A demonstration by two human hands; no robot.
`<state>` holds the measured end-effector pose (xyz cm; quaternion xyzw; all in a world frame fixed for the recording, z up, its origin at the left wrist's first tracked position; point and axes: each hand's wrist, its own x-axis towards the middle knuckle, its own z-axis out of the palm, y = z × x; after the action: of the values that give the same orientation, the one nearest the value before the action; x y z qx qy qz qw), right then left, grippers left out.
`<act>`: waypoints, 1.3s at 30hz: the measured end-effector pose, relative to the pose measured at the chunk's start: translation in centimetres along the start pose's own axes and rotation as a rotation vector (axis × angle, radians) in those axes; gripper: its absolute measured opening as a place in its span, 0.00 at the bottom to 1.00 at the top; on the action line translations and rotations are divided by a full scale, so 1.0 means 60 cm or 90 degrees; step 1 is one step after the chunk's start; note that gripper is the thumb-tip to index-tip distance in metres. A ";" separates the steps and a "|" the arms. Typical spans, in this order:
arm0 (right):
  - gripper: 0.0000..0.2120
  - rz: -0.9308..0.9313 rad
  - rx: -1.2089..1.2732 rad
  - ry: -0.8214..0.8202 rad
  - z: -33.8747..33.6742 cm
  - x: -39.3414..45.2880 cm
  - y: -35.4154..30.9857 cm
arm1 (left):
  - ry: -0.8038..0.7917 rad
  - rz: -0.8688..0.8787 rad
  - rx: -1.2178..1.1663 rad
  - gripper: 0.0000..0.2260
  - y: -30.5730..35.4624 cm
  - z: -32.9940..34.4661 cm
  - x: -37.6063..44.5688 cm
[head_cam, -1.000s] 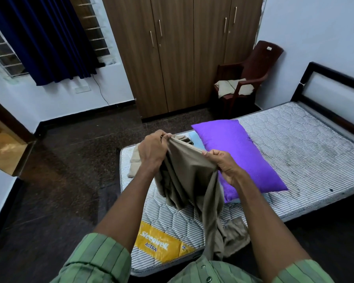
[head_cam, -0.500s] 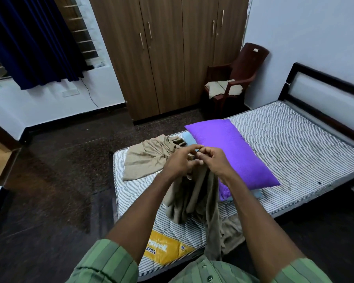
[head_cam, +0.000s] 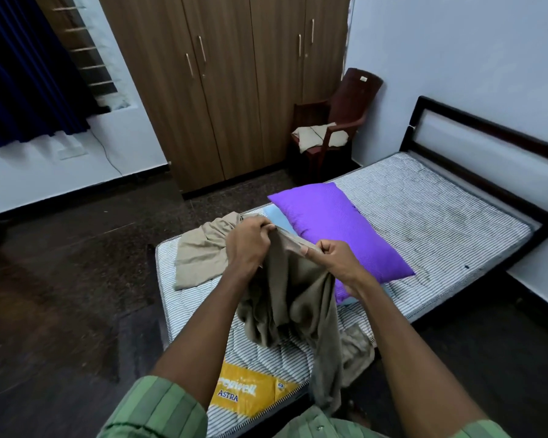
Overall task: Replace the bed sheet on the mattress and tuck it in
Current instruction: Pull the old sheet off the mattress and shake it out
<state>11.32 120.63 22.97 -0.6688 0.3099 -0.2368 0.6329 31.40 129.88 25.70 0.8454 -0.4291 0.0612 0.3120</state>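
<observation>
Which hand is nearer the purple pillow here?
Right. The right hand grips the beige sheet directly in front of the purple pillow, overlapping it in view; the left hand grips the sheet farther left, clear of it.

Beige sheet [head_cam: 285,289], purple pillow [head_cam: 336,226], grey-striped mattress [head_cam: 424,216], green-striped sleeve [head_cam: 159,409].

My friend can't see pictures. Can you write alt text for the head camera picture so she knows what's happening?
Two hands, left hand and right hand, hold up a bunched beige bed sheet over a bare striped mattress. A purple pillow lies on the mattress, with a wooden wardrobe and a brown chair behind.
</observation>
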 end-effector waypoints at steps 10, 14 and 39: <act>0.06 0.019 0.051 0.121 -0.001 -0.045 0.017 | -0.226 0.132 -0.256 0.21 0.009 0.020 -0.037; 0.05 0.035 0.043 0.131 0.023 -0.043 0.004 | -0.413 0.158 -0.423 0.16 0.025 0.056 -0.064; 0.10 0.070 -0.623 0.317 -0.043 0.008 0.010 | 0.044 -0.188 -0.151 0.07 -0.003 -0.016 0.028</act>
<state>9.78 118.47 22.56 -0.7916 0.5586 -0.1829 0.1669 32.77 129.34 26.98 0.8540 -0.2940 -0.0072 0.4293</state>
